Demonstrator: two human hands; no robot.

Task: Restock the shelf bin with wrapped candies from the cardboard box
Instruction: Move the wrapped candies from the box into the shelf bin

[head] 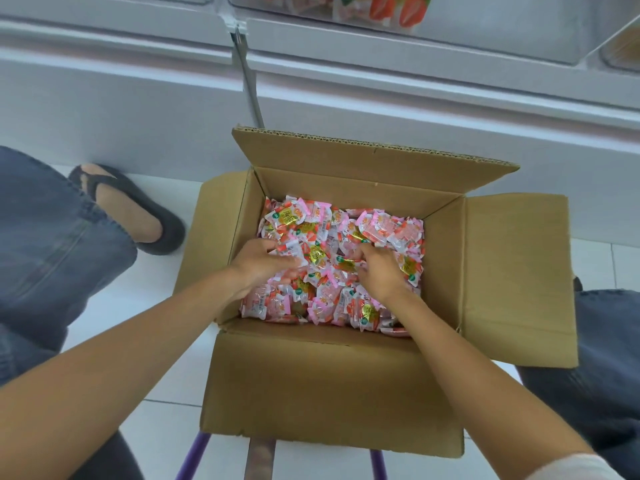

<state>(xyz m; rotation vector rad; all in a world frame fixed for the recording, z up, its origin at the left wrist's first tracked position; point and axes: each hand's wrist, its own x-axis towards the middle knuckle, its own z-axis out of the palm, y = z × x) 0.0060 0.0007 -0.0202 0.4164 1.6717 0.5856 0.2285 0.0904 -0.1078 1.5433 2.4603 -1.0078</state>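
An open cardboard box [516,271] sits on the floor below me, filled with several pink, red and white wrapped candies [391,226]. Both my hands are inside it. My left hand [258,259] lies on the left side of the pile, its fingers curled down into the candies. My right hand [379,270] is in the middle of the pile, fingers curled around candies. At the top edge, a clear shelf bin [485,26] holds candies with strawberry print.
A white shelf unit [138,98] rises behind the box. Another person's jeans leg [52,244] and sandalled foot [138,216] are at left; a dark trouser leg [602,358] at right. Purple bars [194,455] show under the box.
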